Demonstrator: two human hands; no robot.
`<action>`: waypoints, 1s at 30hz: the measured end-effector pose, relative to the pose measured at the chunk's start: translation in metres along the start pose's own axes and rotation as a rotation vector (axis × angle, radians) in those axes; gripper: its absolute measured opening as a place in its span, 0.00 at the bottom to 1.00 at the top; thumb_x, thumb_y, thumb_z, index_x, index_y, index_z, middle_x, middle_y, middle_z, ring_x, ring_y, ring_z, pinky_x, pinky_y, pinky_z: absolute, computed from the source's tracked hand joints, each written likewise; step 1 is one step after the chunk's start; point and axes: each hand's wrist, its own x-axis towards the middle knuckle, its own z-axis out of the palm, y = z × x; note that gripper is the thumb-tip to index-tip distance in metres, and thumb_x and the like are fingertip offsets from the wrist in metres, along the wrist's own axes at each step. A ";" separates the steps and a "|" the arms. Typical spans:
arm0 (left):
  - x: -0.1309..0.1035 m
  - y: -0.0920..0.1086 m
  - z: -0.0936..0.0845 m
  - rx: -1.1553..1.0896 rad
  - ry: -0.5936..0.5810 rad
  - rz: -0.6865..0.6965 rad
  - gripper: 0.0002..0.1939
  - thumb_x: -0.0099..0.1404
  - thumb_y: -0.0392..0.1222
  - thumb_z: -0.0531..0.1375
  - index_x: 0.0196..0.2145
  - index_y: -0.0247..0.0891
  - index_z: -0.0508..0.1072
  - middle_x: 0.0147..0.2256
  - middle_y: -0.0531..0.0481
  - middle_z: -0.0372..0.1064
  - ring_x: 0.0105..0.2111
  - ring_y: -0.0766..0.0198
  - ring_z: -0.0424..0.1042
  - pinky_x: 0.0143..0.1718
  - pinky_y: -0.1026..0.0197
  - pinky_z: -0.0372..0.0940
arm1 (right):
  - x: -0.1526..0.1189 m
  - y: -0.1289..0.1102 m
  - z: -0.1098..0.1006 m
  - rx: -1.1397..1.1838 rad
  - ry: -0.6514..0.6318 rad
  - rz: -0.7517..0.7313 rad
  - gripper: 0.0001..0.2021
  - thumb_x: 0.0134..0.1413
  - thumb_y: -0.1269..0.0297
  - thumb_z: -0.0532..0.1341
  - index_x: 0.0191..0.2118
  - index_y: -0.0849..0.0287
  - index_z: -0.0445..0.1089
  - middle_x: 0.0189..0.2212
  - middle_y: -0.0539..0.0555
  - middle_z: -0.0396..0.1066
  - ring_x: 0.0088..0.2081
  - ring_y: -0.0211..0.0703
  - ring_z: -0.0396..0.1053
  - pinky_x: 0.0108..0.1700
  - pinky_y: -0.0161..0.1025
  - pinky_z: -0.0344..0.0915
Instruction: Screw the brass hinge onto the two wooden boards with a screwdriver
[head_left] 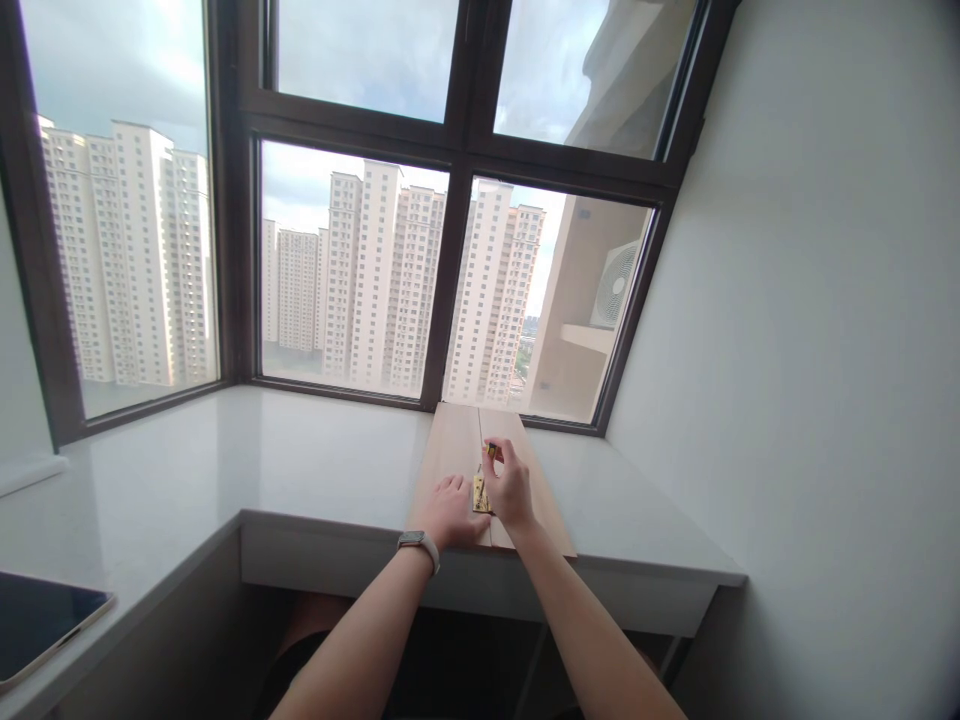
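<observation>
A light wooden board [444, 450] with a dark lengthwise line lies on the white ledge. On it rests a small yellow rectangular thing [480, 492] with dark markings; its exact kind is too small to tell. My left hand [452, 512] lies flat on the board with its fingers stretched out, its thumb by the lower edge of the yellow rectangle. My right hand [511, 492] is closed in a pinch just above and to the right. Between thumb and fingertips it holds a small dark-and-yellow piece [492, 450], partly covered by the fingers.
The white ledge [337, 450] runs along dark-framed windows [442, 290]. At the lower left lies a dark-screened tablet [45, 615]. A plain white wall [825, 350] rises at the right. A watch [418, 541] is on my left wrist.
</observation>
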 end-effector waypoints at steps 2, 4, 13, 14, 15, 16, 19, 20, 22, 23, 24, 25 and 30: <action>0.000 0.000 -0.001 -0.001 0.003 0.007 0.36 0.60 0.67 0.54 0.57 0.40 0.68 0.61 0.37 0.64 0.65 0.40 0.56 0.65 0.45 0.50 | -0.001 0.000 -0.001 -0.065 0.027 -0.024 0.09 0.67 0.60 0.58 0.49 0.54 0.70 0.41 0.57 0.75 0.42 0.49 0.74 0.47 0.46 0.72; -0.001 0.001 -0.001 -0.001 0.008 0.009 0.35 0.60 0.66 0.55 0.57 0.39 0.69 0.61 0.37 0.64 0.64 0.39 0.57 0.65 0.45 0.50 | -0.001 0.000 -0.002 -0.128 0.058 -0.034 0.09 0.66 0.58 0.59 0.47 0.55 0.70 0.40 0.57 0.73 0.42 0.50 0.72 0.47 0.47 0.71; -0.002 0.004 -0.004 0.012 0.000 0.006 0.34 0.61 0.64 0.55 0.57 0.40 0.69 0.60 0.37 0.65 0.63 0.40 0.58 0.65 0.44 0.49 | 0.003 -0.003 -0.004 -0.011 -0.068 -0.047 0.12 0.67 0.67 0.55 0.50 0.54 0.72 0.44 0.57 0.76 0.45 0.49 0.74 0.50 0.46 0.71; -0.003 0.004 -0.005 0.012 -0.004 0.005 0.34 0.61 0.64 0.55 0.57 0.40 0.69 0.60 0.37 0.65 0.63 0.41 0.58 0.65 0.45 0.49 | 0.004 -0.003 -0.004 0.014 -0.093 -0.043 0.13 0.67 0.68 0.54 0.52 0.54 0.71 0.46 0.57 0.76 0.46 0.49 0.75 0.51 0.45 0.71; -0.003 0.005 -0.005 0.011 -0.008 0.003 0.35 0.61 0.65 0.55 0.57 0.40 0.69 0.60 0.38 0.65 0.63 0.41 0.58 0.65 0.45 0.49 | 0.004 -0.003 -0.003 0.027 -0.109 -0.030 0.13 0.67 0.68 0.54 0.53 0.54 0.70 0.46 0.57 0.76 0.46 0.48 0.75 0.50 0.45 0.71; -0.003 0.005 -0.006 0.010 -0.011 0.000 0.35 0.61 0.65 0.55 0.58 0.40 0.69 0.60 0.38 0.65 0.64 0.41 0.58 0.65 0.45 0.49 | 0.004 -0.003 -0.003 0.028 -0.116 -0.013 0.14 0.68 0.68 0.53 0.54 0.54 0.69 0.46 0.57 0.77 0.45 0.48 0.75 0.49 0.44 0.71; -0.003 0.005 -0.006 0.009 -0.009 0.002 0.36 0.61 0.65 0.54 0.58 0.39 0.68 0.61 0.37 0.64 0.64 0.41 0.57 0.66 0.45 0.48 | 0.003 -0.004 -0.002 -0.025 -0.091 0.008 0.13 0.69 0.66 0.53 0.54 0.54 0.68 0.43 0.57 0.76 0.42 0.48 0.75 0.46 0.44 0.72; -0.003 0.004 -0.006 0.010 -0.005 0.007 0.36 0.61 0.65 0.54 0.58 0.38 0.69 0.61 0.37 0.64 0.64 0.41 0.57 0.66 0.45 0.49 | 0.003 -0.004 -0.003 -0.058 -0.075 -0.009 0.12 0.69 0.65 0.54 0.53 0.55 0.69 0.43 0.57 0.76 0.42 0.49 0.74 0.46 0.45 0.71; -0.003 0.004 -0.005 0.009 0.003 0.015 0.36 0.61 0.65 0.54 0.58 0.38 0.68 0.61 0.36 0.64 0.64 0.41 0.58 0.65 0.45 0.49 | 0.002 -0.005 -0.004 -0.133 -0.044 -0.054 0.11 0.68 0.63 0.56 0.52 0.55 0.70 0.43 0.58 0.74 0.44 0.50 0.72 0.49 0.47 0.70; -0.003 0.003 -0.004 0.008 0.004 0.016 0.36 0.61 0.65 0.54 0.58 0.38 0.68 0.60 0.36 0.65 0.63 0.41 0.58 0.65 0.45 0.50 | 0.002 -0.006 -0.004 -0.166 -0.029 -0.069 0.11 0.67 0.61 0.58 0.51 0.55 0.70 0.42 0.59 0.73 0.44 0.51 0.71 0.49 0.48 0.70; -0.002 0.003 -0.004 0.008 0.004 0.014 0.37 0.61 0.65 0.55 0.59 0.38 0.68 0.60 0.36 0.65 0.63 0.41 0.58 0.65 0.45 0.50 | 0.002 -0.006 -0.005 -0.191 -0.018 -0.075 0.11 0.67 0.60 0.59 0.51 0.55 0.71 0.41 0.59 0.73 0.44 0.52 0.71 0.48 0.48 0.69; -0.002 0.003 -0.004 0.007 0.001 0.009 0.37 0.61 0.65 0.55 0.59 0.38 0.68 0.61 0.37 0.64 0.63 0.41 0.58 0.65 0.45 0.50 | 0.001 -0.007 -0.006 -0.205 -0.010 -0.076 0.11 0.66 0.60 0.59 0.50 0.55 0.71 0.40 0.58 0.72 0.43 0.51 0.70 0.47 0.48 0.69; -0.002 0.004 -0.005 0.012 0.001 -0.002 0.35 0.60 0.66 0.55 0.57 0.40 0.69 0.61 0.37 0.64 0.64 0.41 0.57 0.64 0.46 0.50 | 0.001 -0.004 -0.007 -0.161 -0.024 -0.066 0.11 0.67 0.65 0.57 0.51 0.54 0.72 0.40 0.58 0.74 0.42 0.51 0.72 0.48 0.48 0.70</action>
